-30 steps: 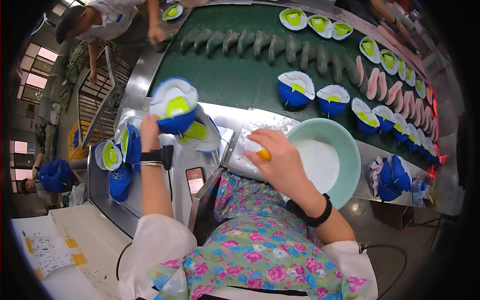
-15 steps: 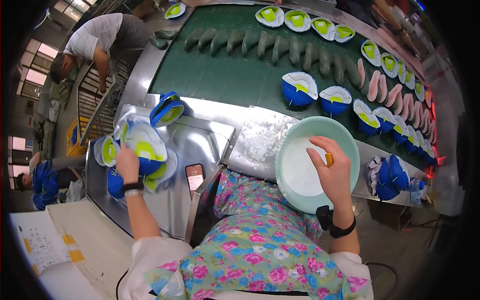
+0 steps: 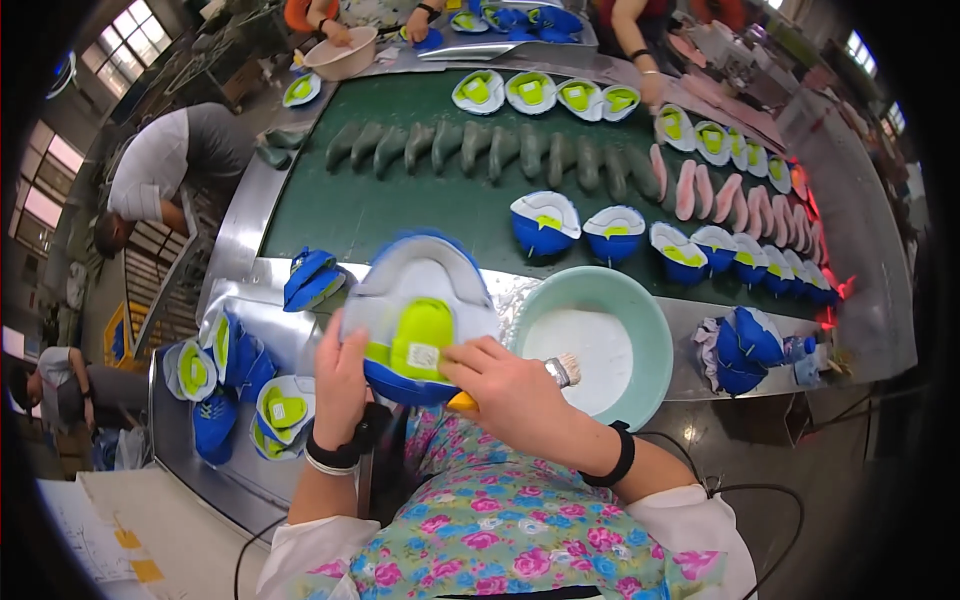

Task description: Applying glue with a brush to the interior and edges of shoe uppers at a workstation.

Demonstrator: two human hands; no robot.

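1. Shoe upper (image 3: 420, 330), blue and white with green insole, raised above my desk (image 3: 250, 300); left hand (image 3: 340, 375) clamped on its edge.
2. Right hand (image 3: 510, 385) closed on brush (image 3: 565, 370), beside the glue bowl (image 3: 600, 340); coating seems barely begun.
3. Loose uppers (image 3: 225, 385) at left apparently still wait.

Left hand (image 3: 338, 385) holds a blue-white shoe upper (image 3: 420, 315); right hand (image 3: 510, 385) grips a brush (image 3: 563, 371) over the green basin (image 3: 650, 310) at the bench's near edge
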